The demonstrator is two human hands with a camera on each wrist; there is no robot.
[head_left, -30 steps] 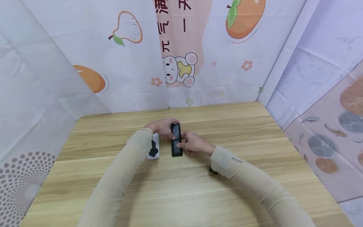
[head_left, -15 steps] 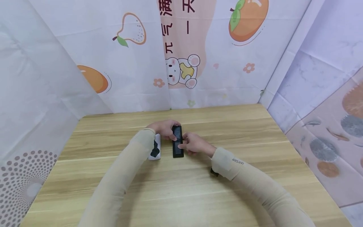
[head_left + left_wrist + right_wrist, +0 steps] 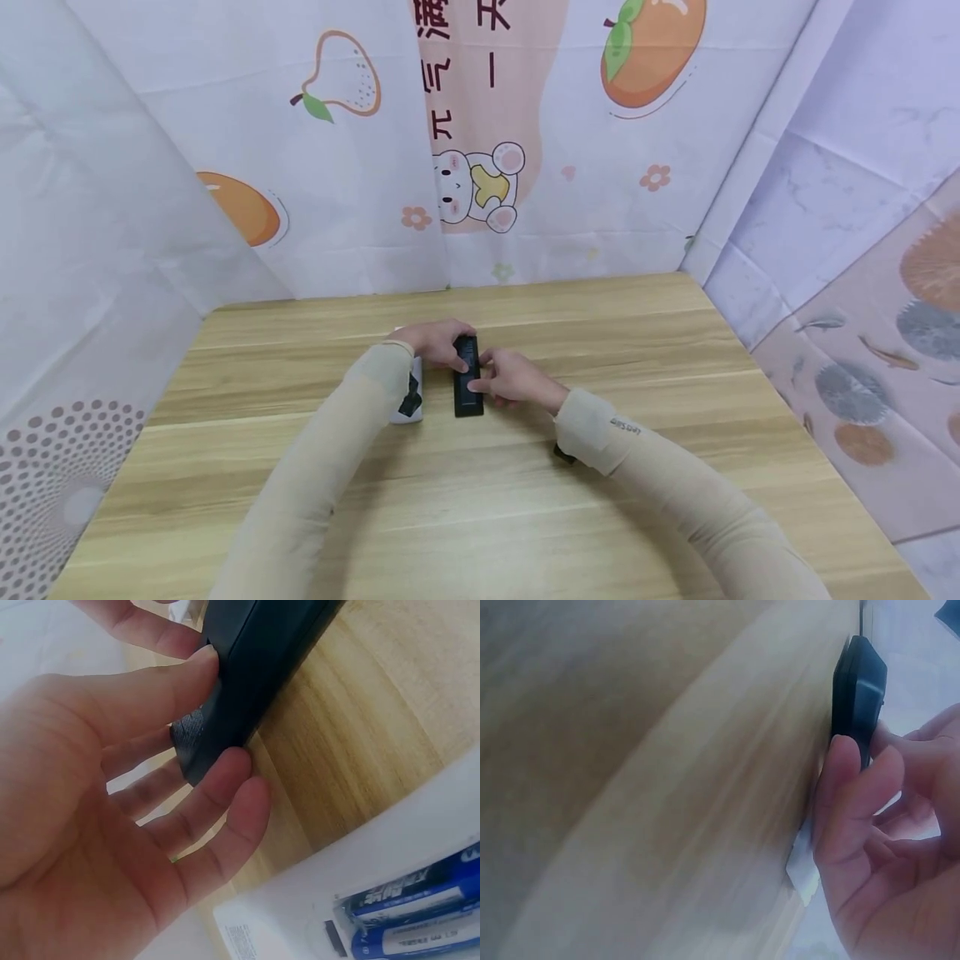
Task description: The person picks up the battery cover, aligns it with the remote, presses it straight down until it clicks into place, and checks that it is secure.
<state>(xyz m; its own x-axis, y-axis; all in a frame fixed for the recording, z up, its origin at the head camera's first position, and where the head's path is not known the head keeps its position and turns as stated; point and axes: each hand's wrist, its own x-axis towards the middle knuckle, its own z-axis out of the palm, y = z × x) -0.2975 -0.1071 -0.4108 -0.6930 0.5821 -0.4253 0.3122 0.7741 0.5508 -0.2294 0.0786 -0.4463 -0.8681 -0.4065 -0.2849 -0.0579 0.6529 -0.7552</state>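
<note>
A long, flat black remote control [image 3: 468,407] lies lengthwise on the wooden table. My left hand [image 3: 433,340] holds its far end, with the thumb on the upper face and fingers round the edge. From the other side my right hand [image 3: 516,377] pinches it, thumb on top and fingertips along the right edge. In the left wrist view the black remote [image 3: 251,682] sits between thumb and fingers. The right wrist view has its near end [image 3: 857,690] by my fingertips. Left of it, a white remote [image 3: 417,379] lies partly under my left wrist.
Blue batteries [image 3: 412,930] sit in the white remote's uncovered compartment, in the left wrist view. A small white piece [image 3: 804,870] shows behind my right fingers; its kind is unclear. Printed curtains [image 3: 337,250] enclose the table [image 3: 480,517] at the back and sides.
Both hands stay on the black remote in nearly the same place. Its upper face looks darker than a second ago. The head view has shifted slightly.
</note>
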